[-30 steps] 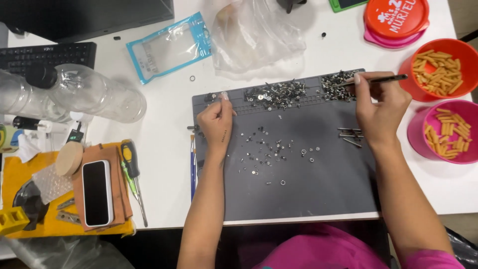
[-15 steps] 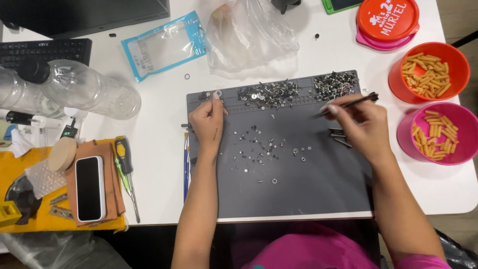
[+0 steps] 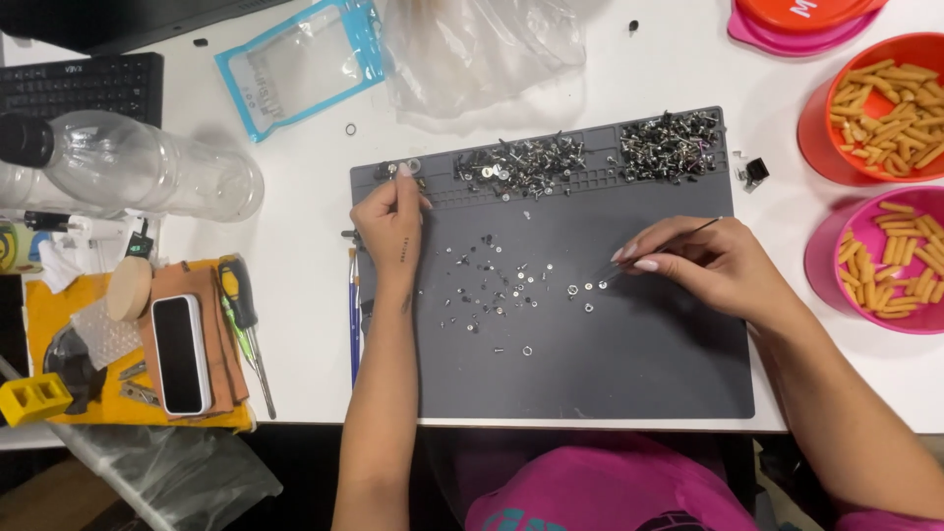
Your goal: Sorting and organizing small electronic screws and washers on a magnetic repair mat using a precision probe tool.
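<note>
On the grey mat (image 3: 610, 374), sorting small hardware is mid-step. Right hand (image 3: 703, 265) pinches thin tweezers (image 3: 657, 251), tips down among the scattered screws and washers (image 3: 511, 290) at mat centre; can't tell if they've closed on one. Left hand (image 3: 388, 221) has fingertips closed at the top-left tray pocket, on something too small to tell. Next move, I'd judge, needs a clean pinch on one piece and a steady carry to the sorted piles (image 3: 590, 157) along the top edge.

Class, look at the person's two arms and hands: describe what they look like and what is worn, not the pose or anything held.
Both forearms are bare, with no sleeves, gloves, watch or rings visible. The left hand has a small dark marking on the wrist. The right hand has long, pale polished nails. A pink top with teal print shows at the bottom edge.
</note>
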